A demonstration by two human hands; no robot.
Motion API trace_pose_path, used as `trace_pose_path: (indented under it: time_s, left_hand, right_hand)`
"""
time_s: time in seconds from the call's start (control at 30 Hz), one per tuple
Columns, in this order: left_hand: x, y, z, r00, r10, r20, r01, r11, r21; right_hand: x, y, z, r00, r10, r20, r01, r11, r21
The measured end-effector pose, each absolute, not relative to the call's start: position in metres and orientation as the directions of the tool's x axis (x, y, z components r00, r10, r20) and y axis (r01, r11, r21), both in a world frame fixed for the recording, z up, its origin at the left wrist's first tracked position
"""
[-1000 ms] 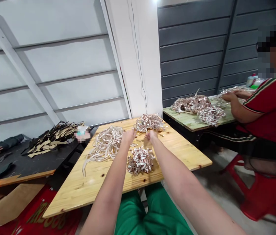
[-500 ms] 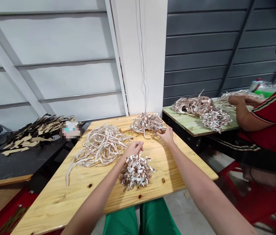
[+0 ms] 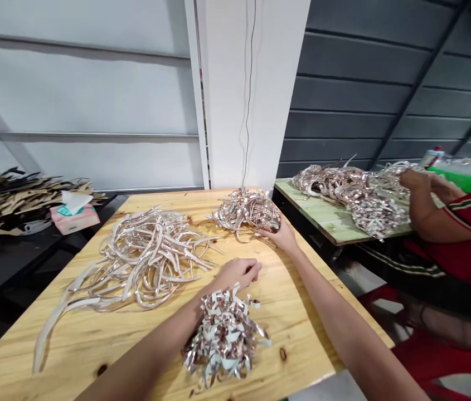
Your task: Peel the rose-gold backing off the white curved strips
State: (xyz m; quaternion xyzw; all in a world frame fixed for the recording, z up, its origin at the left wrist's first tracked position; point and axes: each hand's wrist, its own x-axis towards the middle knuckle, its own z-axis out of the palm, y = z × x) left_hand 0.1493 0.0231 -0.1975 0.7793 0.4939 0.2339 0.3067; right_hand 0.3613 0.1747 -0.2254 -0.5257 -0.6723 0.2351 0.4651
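My left hand (image 3: 241, 273) rests on the wooden table with its fingers curled closed; whatever they may hold is hidden. Under its wrist, toward me, sits a fluffy pile of short white and rose-gold foil strips (image 3: 224, 337). At the table's far side, my right hand (image 3: 280, 235) closes around the right end of a bundle of shiny rose-gold strips (image 3: 266, 210), its thumb on the near side. Left of my hands lies a loose, tangled heap of long pale strips with metallic edges (image 3: 151, 256), one tail trailing toward the table's front.
A tissue box (image 3: 75, 218) and beige-and-black cut strips (image 3: 22, 200) lie on the dark table at left. At right, a co-worker's hands (image 3: 427, 184) are over a pale green table (image 3: 323, 223) with more shiny strips and a green container (image 3: 461, 181). A white pillar stands ahead.
My view has come closer to the table and shifted. My right hand now wraps the end of the far bundle more fully. My left hand stays curled beside the fluffy pile.
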Motion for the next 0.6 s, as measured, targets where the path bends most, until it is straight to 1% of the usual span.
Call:
trace_pose_path:
  time_s: [0.13, 0.27, 0.4, 0.6]
  left_hand:
    - [0.146, 0.024, -0.199, 0.391, 0.918, 0.061, 0.658, -0.326, 0.679]
    - [0.142, 0.02, -0.192, 0.388, 0.92, 0.055, 0.662, -0.32, 0.678]
    - [0.141, 0.02, -0.191, 0.391, 0.917, 0.078, 0.66, -0.339, 0.671]
    - [0.14, 0.024, -0.201, 0.396, 0.911, 0.112, 0.637, -0.361, 0.681]
  right_hand:
    - [0.36, 0.177, -0.224, 0.006, 0.929, 0.369, 0.532, 0.309, -0.788]
    - [0.355, 0.173, -0.216, -0.012, 0.926, 0.378, 0.551, 0.322, -0.77]
    - [0.349, 0.169, -0.21, -0.025, 0.923, 0.384, 0.558, 0.332, -0.761]
    - [0.351, 0.163, -0.204, -0.049, 0.955, 0.292, 0.591, 0.264, -0.763]
